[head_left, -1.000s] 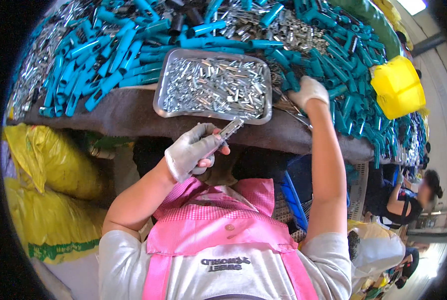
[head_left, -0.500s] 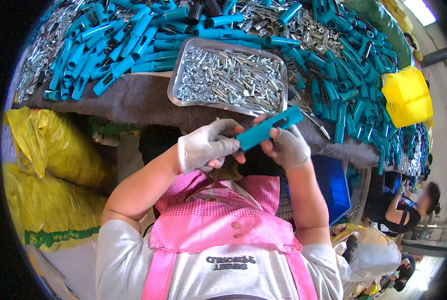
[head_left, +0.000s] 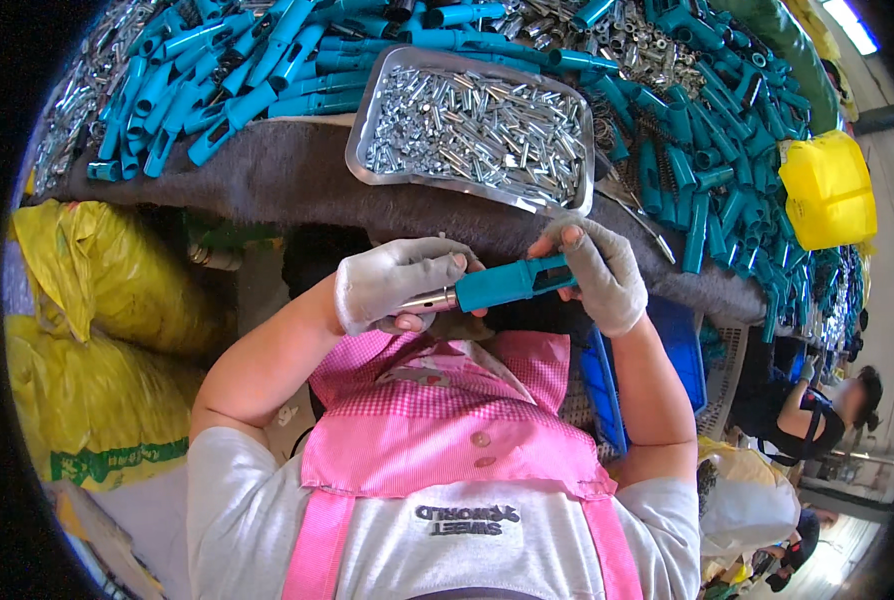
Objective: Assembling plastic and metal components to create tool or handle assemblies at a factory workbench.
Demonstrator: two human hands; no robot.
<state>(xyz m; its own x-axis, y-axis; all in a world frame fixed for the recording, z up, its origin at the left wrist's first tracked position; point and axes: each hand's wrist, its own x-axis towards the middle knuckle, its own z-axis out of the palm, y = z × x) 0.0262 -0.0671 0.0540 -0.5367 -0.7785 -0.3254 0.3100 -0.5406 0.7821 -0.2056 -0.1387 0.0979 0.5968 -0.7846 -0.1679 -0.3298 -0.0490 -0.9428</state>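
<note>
Before a cluttered desk (head_left: 267, 172) at twelve o'clock, left fingers (head_left: 444, 269) wrap a metal tube (head_left: 433, 302), right fingers (head_left: 587, 260) pinch a teal pipe (head_left: 497, 285), apparently joining them, which calls for alignment.

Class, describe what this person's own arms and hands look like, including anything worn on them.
The left hand and right hand each wear a pale grey-white glove ending at the wrist, with some fingers bare at the tips. The forearms are uncovered, without visible cables. Light grey short sleeves stop above the elbows.
</note>
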